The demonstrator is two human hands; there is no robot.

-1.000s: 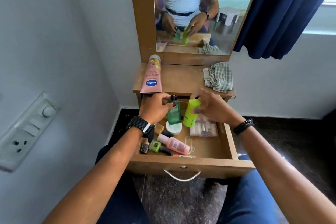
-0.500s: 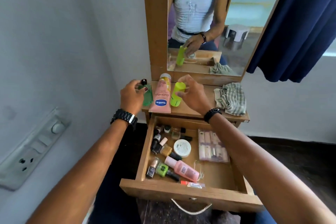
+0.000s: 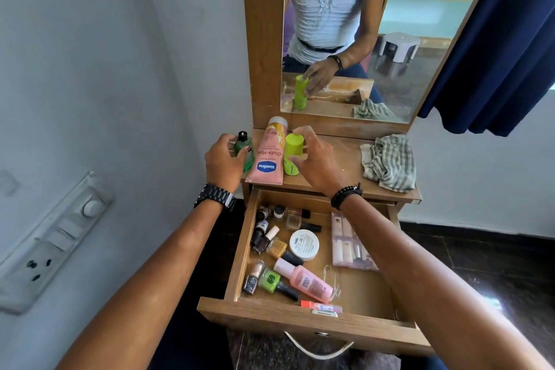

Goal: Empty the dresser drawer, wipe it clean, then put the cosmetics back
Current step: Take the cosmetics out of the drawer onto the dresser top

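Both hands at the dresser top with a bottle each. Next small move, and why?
Probably let go of both and reach back into the drawer. The left hand has the dark green bottle and the right hand the lime bottle upright at the dresser top, either side of the pink tube. The drawer still holds many cosmetics, so emptying is unfinished.

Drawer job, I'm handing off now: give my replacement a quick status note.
Left hand grips the dark green bottle at the dresser top's left end; right hand is on the lime bottle, standing beside the pink Vaseline tube.
Done: those three are on the dresser top.
Left: the drawer holds nail polishes, a white jar, a pink bottle and a clear pouch. Then wipe with the checked cloth and refill.
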